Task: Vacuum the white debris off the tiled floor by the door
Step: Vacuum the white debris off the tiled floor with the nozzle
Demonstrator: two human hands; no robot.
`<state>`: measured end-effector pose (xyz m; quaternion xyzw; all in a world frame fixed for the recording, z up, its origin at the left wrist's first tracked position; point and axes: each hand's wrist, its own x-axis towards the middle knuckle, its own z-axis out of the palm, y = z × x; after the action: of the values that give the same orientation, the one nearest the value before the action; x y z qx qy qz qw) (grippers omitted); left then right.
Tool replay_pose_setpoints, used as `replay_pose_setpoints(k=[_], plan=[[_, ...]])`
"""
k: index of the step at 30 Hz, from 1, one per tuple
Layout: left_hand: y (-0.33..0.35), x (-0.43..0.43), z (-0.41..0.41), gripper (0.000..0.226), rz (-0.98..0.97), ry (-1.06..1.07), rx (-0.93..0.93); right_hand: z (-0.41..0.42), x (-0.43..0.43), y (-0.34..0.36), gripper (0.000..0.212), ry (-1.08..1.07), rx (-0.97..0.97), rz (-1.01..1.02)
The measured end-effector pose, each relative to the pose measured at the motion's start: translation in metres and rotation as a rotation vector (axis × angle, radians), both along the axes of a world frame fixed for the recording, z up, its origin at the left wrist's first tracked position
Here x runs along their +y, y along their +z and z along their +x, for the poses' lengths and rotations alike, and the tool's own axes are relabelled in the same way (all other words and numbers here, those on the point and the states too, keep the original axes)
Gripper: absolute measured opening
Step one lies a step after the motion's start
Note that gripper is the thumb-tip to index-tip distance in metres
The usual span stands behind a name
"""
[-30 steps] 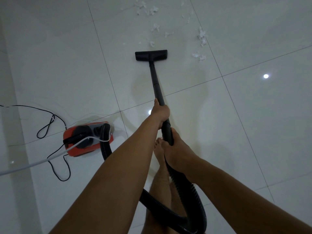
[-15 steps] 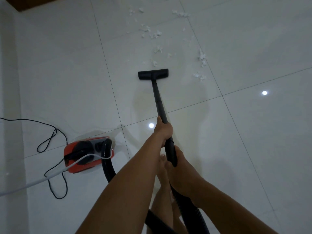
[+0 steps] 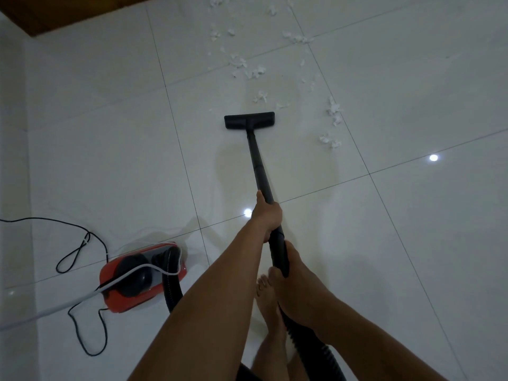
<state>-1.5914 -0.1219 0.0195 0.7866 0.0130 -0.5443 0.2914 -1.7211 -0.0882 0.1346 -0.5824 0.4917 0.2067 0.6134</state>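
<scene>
A black vacuum wand (image 3: 257, 163) runs from my hands down to a flat black floor nozzle (image 3: 249, 120) resting on the glossy white tiled floor (image 3: 412, 243). My left hand (image 3: 268, 215) grips the wand higher up; my right hand (image 3: 295, 281) holds its thicker handle end where the ribbed hose begins. Scattered white debris (image 3: 248, 70) lies just beyond the nozzle, with more white debris to its right (image 3: 331, 125). The nozzle sits a short way in front of the nearest scraps.
The red and black vacuum body (image 3: 141, 276) sits on the floor at my left, with its black hose (image 3: 171, 281) looping back to me. A black power cord (image 3: 79, 248) and a white cable (image 3: 55, 306) trail left. A brown door edge (image 3: 41, 15) shows top left. My bare feet (image 3: 268, 295) stand below my hands.
The view has tilted up, showing more debris and the brown door edge. The nozzle remains just short of the nearest scraps. Both hands keep their grip.
</scene>
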Motion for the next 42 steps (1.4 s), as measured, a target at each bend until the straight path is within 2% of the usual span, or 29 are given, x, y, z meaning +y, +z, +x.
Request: replay_pose_setpoints(k=[7,22,29,42], plan=[[0.011,0.004,-0.005,0.069,0.014,-0.021,0.012,-0.003,0.003,0.009,0.061,0.004,-0.007,-0.004],[0.028,0.045,-0.084,0.069,0.019,-0.048,0.04,-0.08,0.048,0.026,0.054,-0.003,-0.007,-0.019],[0.024,0.021,-0.074,0.069,0.022,-0.066,0.048,-0.074,0.027,0.011,0.052,-0.021,-0.031,-0.041],[-0.001,-0.07,-0.008,0.068,-0.007,-0.078,0.022,-0.007,-0.061,-0.01,0.064,-0.028,-0.008,-0.019]])
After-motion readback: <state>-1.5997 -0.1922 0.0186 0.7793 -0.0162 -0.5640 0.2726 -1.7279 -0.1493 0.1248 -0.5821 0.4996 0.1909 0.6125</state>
